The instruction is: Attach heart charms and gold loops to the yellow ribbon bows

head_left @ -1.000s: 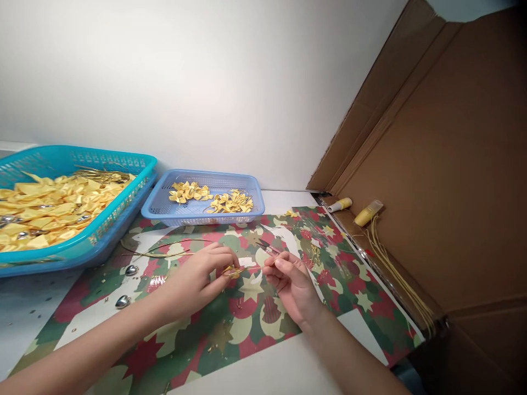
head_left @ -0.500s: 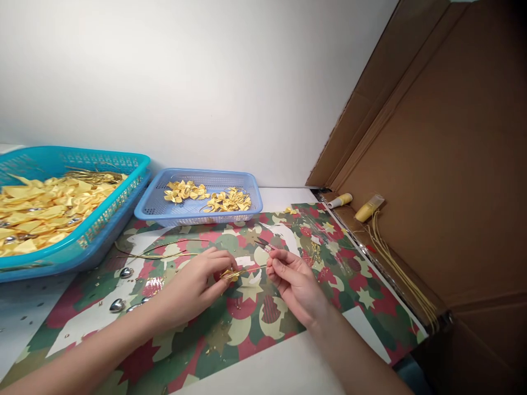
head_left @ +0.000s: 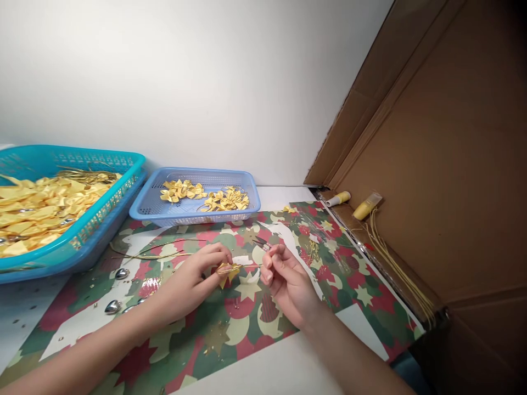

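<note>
Between thumb and fingers, my left hand [head_left: 206, 271] pinches a yellow ribbon bow [head_left: 229, 274] with gold cord, just above the patterned paper. A thin gold strand runs from the bow towards my right hand [head_left: 288, 274], whose thumb and forefinger are pressed together on its end. Small scissors [head_left: 262, 244] show their blades beyond my right fingers; their handles are hidden by that hand. Left of my left hand, several gold cords [head_left: 152, 255] lie on the paper, and silver heart pieces [head_left: 112, 306] rest nearer the left side.
A turquoise basket [head_left: 88, 219] of yellow ribbon pieces stands at the left. Beside it is a blue basket [head_left: 193, 218] holding yellow bows. Yellow thread spools [head_left: 338, 199] and long gold cords [head_left: 391, 263] lie along the cardboard wall [head_left: 444, 164] at the right.
The bow has turned between my left fingers and more of its yellow ribbon shows. My right fingers have curled a little differently. The whole view has shifted slightly.
</note>
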`<control>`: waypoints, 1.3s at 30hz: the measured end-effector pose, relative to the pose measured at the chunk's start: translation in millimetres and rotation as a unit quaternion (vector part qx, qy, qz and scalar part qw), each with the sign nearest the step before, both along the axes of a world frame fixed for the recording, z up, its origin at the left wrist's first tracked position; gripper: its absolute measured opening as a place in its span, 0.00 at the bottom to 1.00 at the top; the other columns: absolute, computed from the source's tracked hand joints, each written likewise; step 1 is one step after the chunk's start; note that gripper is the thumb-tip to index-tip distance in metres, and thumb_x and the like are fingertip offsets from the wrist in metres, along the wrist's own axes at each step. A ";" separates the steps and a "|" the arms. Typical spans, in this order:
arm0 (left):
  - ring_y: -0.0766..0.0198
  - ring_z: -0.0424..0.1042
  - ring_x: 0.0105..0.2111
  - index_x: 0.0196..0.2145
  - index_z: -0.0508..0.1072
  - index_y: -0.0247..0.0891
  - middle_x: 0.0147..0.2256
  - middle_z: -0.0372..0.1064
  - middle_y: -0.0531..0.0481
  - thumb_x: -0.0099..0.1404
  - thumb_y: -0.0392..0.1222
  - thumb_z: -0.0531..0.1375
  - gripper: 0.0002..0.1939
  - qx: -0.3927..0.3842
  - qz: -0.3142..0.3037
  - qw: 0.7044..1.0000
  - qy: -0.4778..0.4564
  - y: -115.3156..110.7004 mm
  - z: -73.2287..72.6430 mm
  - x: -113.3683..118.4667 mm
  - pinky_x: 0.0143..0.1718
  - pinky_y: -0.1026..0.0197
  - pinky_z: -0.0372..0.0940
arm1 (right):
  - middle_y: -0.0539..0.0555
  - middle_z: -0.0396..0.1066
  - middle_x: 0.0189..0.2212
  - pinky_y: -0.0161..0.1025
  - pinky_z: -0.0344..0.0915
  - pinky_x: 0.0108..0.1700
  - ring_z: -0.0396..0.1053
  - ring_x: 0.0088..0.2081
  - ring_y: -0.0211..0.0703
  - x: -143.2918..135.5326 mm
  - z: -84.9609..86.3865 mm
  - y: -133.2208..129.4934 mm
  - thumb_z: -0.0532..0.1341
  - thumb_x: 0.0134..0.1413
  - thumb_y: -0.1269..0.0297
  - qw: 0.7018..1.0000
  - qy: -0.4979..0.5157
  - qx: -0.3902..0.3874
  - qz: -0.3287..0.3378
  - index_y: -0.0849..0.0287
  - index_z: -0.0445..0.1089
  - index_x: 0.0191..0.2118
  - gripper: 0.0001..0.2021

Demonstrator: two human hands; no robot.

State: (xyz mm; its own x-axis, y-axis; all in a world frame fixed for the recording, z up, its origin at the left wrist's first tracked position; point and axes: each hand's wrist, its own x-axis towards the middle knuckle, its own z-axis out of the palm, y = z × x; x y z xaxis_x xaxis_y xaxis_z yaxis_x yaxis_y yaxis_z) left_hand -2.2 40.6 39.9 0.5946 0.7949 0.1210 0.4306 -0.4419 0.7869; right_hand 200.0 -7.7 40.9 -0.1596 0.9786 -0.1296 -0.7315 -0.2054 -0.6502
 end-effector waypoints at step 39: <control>0.62 0.65 0.31 0.25 0.71 0.40 0.34 0.65 0.50 0.67 0.54 0.56 0.18 -0.183 0.034 0.961 -0.205 -6.3 12.3 -0.1 0.32 0.63 0.63 | 0.45 0.65 0.20 0.30 0.56 0.26 0.60 0.20 0.30 -18.4 -24.7 -4.4 0.73 0.41 0.60 0.994 -0.029 -0.103 0.028 0.60 0.66 0.31 0.17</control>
State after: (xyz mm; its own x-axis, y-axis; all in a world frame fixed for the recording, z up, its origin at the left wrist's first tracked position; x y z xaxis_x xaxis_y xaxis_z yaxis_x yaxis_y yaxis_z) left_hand -2.3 34.3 52.2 0.5018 0.8641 0.0386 0.0692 -0.0846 0.9940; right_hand 181.6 -12.1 16.2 -0.1995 0.9199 -0.3377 -0.6771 -0.3785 -0.6311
